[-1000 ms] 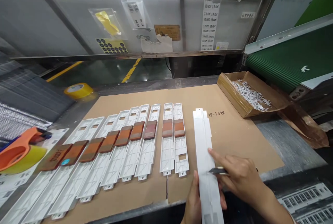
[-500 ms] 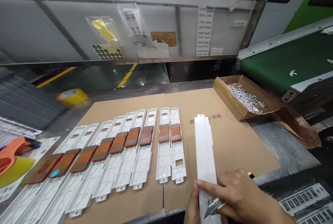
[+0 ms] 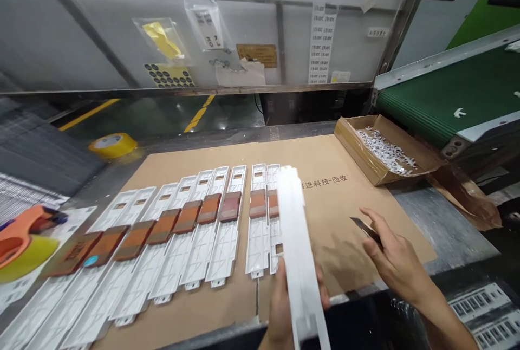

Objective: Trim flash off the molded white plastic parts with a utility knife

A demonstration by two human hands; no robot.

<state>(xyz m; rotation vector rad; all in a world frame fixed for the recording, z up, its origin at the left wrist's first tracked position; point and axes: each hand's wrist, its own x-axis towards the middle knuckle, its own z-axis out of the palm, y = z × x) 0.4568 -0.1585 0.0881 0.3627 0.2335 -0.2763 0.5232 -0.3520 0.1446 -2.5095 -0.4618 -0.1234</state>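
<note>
One white strip (image 3: 298, 252) is held up over the front edge of the worktop (image 3: 442, 220), right of the row. Its long axis runs away from the person, the far end leaning slightly left; the near end runs out of view at the bottom. It partly hides the rightmost laid strip.

Nine laid strips (image 3: 221, 252) rest side by side on the cardboard (image 3: 320, 155), fanned: those at left slant rightward toward their far ends, those at right lie nearly straight ahead. Nine reddish-brown blocks (image 3: 231, 206) lie across them, one to a strip; one block bears a blue dot. One tape roll (image 3: 112, 146) sits beyond the row at left, and one orange dispenser (image 3: 24, 231) nearer. One box (image 3: 361, 157) at right holds white bits (image 3: 385, 152), too many to count.

The left hand (image 3: 280, 306) grips the held strip, thumb along its left side, other fingers showing at its right. The right hand (image 3: 400, 263) pinches one knife (image 3: 368, 229) between nearly closed fingers, blade pointing forward and left, apart from the strip.
</note>
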